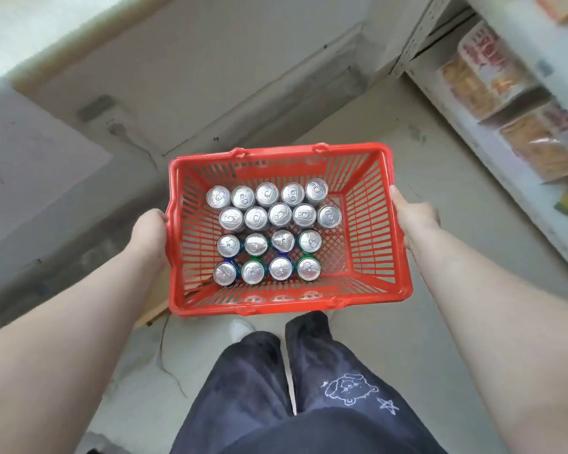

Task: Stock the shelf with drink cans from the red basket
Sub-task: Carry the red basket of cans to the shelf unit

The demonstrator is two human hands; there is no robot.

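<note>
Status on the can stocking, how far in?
Done: nothing visibly stocked; the shelf shows only snack packs in view. In hand: the left hand and right hand grip the red basket by its short sides. Left: eighteen cans stand upright in the basket, all to shelve.

Red slatted basket (371, 224), level, with eighteen upright silver-topped drink cans (280, 214) in four rows
</note>
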